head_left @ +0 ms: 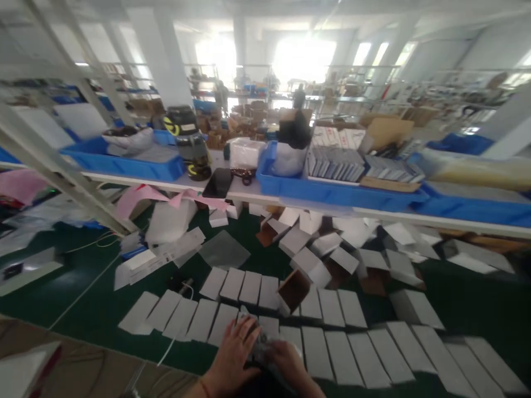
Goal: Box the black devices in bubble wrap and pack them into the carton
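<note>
At the bottom centre, my left hand [234, 348], with a ring on one finger, lies against a crumpled grey item [260, 347] that looks wrapped in plastic. From the other side my right hand [285, 359] grips the same item with its fingers curled. Blur and the fingers hide what is inside. Just beyond and beside my hands, white boxes [203, 320] stand close together in two rows on a green work surface [95, 271]. A box with its brown inside showing [293, 292] sits tilted on the farther row.
Loose white cartons [309, 262] are heaped behind the rows. Along the back, a raised shelf [244, 193] bears blue bins [128, 160], a phone [218, 182] and a dark bottle [193, 149]. A white cable [166, 351] hangs over the front edge; paper sheets [166, 251] lie left.
</note>
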### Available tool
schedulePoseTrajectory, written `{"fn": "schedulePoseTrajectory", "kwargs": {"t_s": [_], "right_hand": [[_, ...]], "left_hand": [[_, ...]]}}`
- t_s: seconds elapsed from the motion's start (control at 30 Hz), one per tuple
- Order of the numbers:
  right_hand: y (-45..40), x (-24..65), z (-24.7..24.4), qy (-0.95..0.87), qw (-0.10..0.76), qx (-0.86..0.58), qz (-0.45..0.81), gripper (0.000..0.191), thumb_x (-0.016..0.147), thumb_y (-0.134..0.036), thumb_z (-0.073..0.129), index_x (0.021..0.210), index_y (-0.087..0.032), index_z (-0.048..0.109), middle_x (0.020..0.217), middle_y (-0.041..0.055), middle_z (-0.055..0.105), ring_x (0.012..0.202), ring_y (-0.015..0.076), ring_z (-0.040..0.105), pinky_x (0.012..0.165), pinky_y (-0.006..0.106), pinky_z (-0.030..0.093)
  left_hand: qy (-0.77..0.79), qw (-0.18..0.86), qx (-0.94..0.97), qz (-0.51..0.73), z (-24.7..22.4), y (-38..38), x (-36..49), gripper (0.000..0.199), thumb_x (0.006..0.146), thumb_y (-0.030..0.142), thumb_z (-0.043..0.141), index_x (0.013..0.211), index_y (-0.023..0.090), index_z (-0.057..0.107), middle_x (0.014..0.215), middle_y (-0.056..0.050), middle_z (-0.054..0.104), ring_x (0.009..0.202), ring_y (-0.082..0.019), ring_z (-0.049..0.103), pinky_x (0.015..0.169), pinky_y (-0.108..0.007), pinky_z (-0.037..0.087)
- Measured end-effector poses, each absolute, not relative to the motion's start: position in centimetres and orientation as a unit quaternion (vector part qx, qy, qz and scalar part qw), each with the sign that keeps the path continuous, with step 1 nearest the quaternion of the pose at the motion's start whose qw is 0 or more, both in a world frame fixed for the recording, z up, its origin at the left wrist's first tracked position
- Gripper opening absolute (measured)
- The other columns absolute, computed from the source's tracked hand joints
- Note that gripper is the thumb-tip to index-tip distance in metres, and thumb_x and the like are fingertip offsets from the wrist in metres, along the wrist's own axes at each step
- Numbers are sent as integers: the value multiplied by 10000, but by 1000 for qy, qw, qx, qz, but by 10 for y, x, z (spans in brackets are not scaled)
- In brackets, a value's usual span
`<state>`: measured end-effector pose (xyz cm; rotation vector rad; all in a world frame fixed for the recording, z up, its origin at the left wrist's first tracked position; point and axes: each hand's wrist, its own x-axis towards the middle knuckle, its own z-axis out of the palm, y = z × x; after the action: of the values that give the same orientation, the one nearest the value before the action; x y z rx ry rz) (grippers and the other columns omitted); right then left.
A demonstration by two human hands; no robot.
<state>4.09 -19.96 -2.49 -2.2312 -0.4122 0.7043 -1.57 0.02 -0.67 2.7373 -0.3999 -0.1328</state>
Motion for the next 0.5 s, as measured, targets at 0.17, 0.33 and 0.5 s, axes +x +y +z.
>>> {"fn": "schedulePoseTrajectory", "kwargs": {"t_s": [0.17,0.33,0.5], "right_hand": [[-204,49,-22,-133,384,-874,267,203,762,-295,620,587,-223,691,604,9,709,641,198,645,625,278,440],[-246,61,-3,-117,400,-884,210,185,811,-273,591,692,-200,712,672,43,720,678,209,650,676,300,472],[-302,60,36,-53,376,-925,-23,310,949,-236,444,1091,-180,713,1079,150,734,1045,295,658,952,480,497]], "left_hand": [[-134,143,967,-160,3,-19,36,694,661,244,858,1304,189,603,1361,-176,608,1282,-404,531,1006,-538,493],[-100,221,949,-201,17,-19,55,533,569,316,908,1041,174,704,1142,-123,679,1147,-344,594,989,-442,505],[15,422,859,-289,33,-33,55,470,619,425,811,998,159,730,1048,-89,736,995,-296,668,902,-379,530]]}}
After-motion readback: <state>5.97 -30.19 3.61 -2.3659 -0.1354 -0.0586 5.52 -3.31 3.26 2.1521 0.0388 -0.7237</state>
